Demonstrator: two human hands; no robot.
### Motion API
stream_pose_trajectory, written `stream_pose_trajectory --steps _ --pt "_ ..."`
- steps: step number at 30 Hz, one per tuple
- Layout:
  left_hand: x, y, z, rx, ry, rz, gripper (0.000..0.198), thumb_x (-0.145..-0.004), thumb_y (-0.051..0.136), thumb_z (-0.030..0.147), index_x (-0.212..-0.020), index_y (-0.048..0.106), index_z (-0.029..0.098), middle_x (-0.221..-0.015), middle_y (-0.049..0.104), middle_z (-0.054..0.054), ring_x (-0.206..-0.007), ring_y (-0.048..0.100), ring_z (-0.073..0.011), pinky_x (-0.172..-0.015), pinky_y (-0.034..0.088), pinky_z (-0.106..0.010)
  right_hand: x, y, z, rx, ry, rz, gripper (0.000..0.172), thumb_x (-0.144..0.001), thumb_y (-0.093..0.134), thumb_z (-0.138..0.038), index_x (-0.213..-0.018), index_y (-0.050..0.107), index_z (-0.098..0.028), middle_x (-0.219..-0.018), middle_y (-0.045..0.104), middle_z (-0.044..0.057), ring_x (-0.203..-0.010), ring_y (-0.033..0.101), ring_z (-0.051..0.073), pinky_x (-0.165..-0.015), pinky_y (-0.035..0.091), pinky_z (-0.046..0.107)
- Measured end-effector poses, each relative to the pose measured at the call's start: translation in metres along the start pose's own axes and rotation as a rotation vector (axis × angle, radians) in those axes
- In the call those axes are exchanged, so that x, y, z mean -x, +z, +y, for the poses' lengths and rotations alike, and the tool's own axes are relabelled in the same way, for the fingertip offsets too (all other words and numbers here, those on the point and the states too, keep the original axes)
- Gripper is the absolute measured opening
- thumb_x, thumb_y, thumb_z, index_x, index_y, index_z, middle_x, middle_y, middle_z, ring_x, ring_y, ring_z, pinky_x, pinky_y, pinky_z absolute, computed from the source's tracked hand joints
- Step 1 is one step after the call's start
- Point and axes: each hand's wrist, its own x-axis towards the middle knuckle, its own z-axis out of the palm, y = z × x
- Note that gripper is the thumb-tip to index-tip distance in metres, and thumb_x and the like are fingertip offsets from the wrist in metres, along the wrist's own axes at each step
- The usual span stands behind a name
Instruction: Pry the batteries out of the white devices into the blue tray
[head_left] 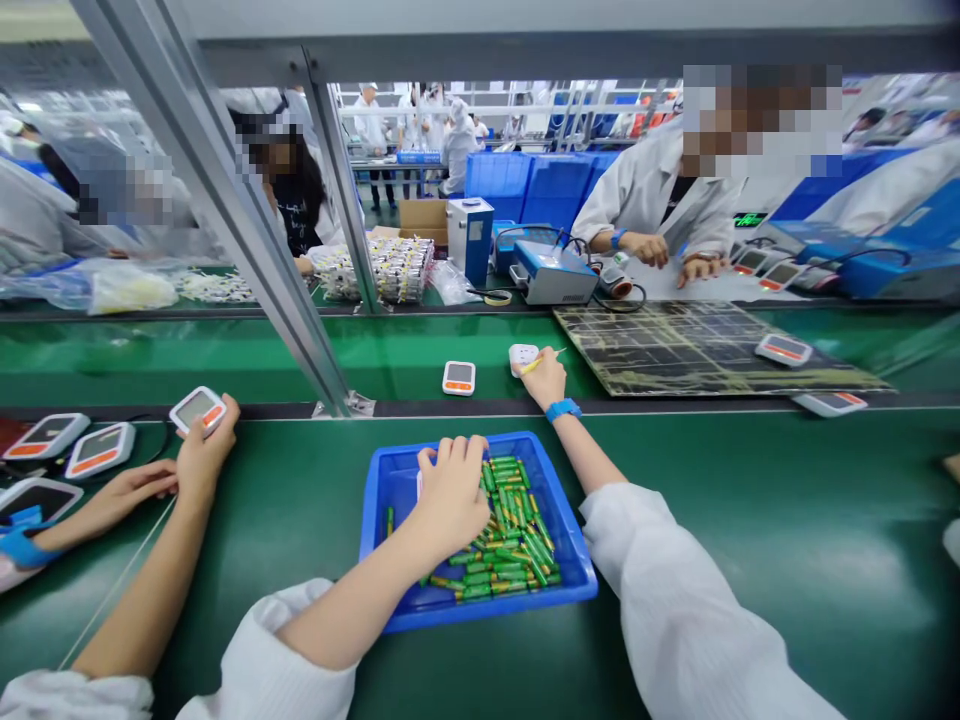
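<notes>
My left hand (454,495) is over a blue plastic bin (577,565), its fingers curled down around something mostly hidden; only a small white edge shows beside the thumb. Green batteries (517,550) with gold-coloured ends lie loose in the bin, mostly on its right side. My right hand (546,380), with a blue wristband, reaches past the bin to the green strip behind. Its fingers are closed on a thin yellow stick-like tool (531,366), right against a white device (523,356). Left of that hand lies another white device with a grey screen and orange buttons (459,378).
At left, a co-worker's hands (199,450) hold a similar device near several others (101,450). A metal post (247,230) slants down to the bench. A dark panel (675,345) lies at right. Across the line, another person works beside a blue box (555,272).
</notes>
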Motion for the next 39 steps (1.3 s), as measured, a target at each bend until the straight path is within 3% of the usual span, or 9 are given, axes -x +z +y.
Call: stream_pose_trajectory --steps 6,13,19,21,24,27,30,35,39 --pt "0.000 -0.003 0.001 -0.255 0.045 -0.192 0.066 -0.066 0.049 0.002 -0.130 0.046 0.018 -0.124 0.056 -0.015 -0.117 0.047 -0.0346 -0.089 0.042 -0.052 -0.003 0.021 -0.005 0.023 -0.062 -0.005 0.029 -0.081 0.064 -0.037 -0.095 0.049 -0.016 -0.102 0.064 0.018 -0.101 0.057 0.032 -0.085 0.036 0.039" --pt "0.002 -0.007 -0.004 -0.305 0.049 -0.476 0.096 -0.058 0.064 -0.001 -0.145 0.035 0.023 -0.152 0.029 -0.020 -0.134 0.037 -0.0426 -0.104 0.033 -0.063 0.004 0.015 0.000 -0.154 -0.092 0.080 0.021 -0.092 0.045 -0.040 -0.090 0.047 -0.019 -0.096 0.062 0.013 -0.099 0.054 0.029 -0.089 0.035 0.040" --pt "0.001 -0.012 -0.010 -0.250 0.095 -0.436 0.098 -0.057 0.060 0.000 -0.148 0.031 0.025 -0.137 0.042 -0.023 -0.120 0.047 -0.0432 -0.088 0.046 -0.057 0.014 0.010 -0.002 -0.452 -0.024 0.130 0.021 -0.091 0.040 -0.040 -0.079 0.041 -0.023 -0.081 0.062 0.008 -0.084 0.057 0.023 -0.080 0.042 0.035" --pt "0.001 -0.013 -0.008 -0.084 0.156 -0.314 0.094 -0.058 0.059 0.003 -0.146 0.034 0.024 -0.127 0.049 -0.019 -0.115 0.049 -0.0386 -0.089 0.045 -0.055 0.017 0.001 -0.011 -0.551 0.004 0.146 0.022 -0.094 0.033 -0.039 -0.080 0.039 -0.023 -0.081 0.064 0.006 -0.080 0.059 0.019 -0.078 0.045 0.032" --pt "-0.001 -0.015 -0.002 0.506 0.147 -0.178 0.093 -0.058 0.064 0.011 -0.144 0.033 0.028 -0.118 0.053 -0.010 -0.107 0.051 -0.0286 -0.092 0.045 -0.045 0.027 -0.028 -0.030 -0.990 0.157 0.027 0.022 -0.096 0.030 -0.039 -0.084 0.040 -0.023 -0.071 0.064 0.001 -0.063 0.057 0.014 -0.068 0.047 0.028" --pt "-0.006 -0.016 -0.001 1.267 -0.120 -0.249 0.082 -0.051 0.064 0.016 -0.130 0.042 0.024 -0.102 0.058 -0.005 -0.084 0.056 -0.0205 -0.072 0.048 -0.034 0.052 -0.068 -0.051 -1.597 0.338 -0.332 0.024 -0.098 0.033 -0.039 -0.088 0.047 -0.023 -0.052 0.050 -0.006 -0.045 0.041 0.010 -0.056 0.045 0.023" --pt "-0.011 -0.017 -0.005 1.806 -0.359 -0.388 0.051 -0.052 0.056 0.023 -0.103 0.055 0.017 -0.086 0.059 -0.005 -0.069 0.058 -0.0193 -0.063 0.048 -0.033 0.091 -0.102 -0.069 -1.862 0.400 -0.639 0.025 -0.097 0.041 -0.038 -0.086 0.054 -0.020 -0.051 0.044 -0.006 -0.045 0.041 0.009 -0.047 0.039 0.018" --pt "-0.014 -0.018 -0.007 1.999 -0.463 -0.304 0.028 -0.064 0.054 0.029 -0.089 0.058 0.017 -0.070 0.061 -0.005 -0.061 0.060 -0.0211 -0.060 0.049 -0.035 0.159 -0.119 -0.084 -1.761 0.320 -0.847 0.014 -0.080 0.067 -0.030 -0.079 0.059 -0.019 -0.041 0.042 -0.007 -0.045 0.046 0.010 -0.045 0.041 0.019" --pt "-0.015 -0.018 -0.005 2.007 -0.414 -0.231 0.030 -0.056 0.052 0.021 -0.085 0.058 0.015 -0.056 0.053 0.000 -0.051 0.052 -0.0154 -0.053 0.042 -0.027 0.190 -0.107 -0.081 -1.611 0.074 -0.678 0.015 -0.073 0.070 -0.024 -0.078 0.056 -0.022 -0.040 0.051 -0.008 -0.040 0.049 0.013 -0.044 0.040 0.023"
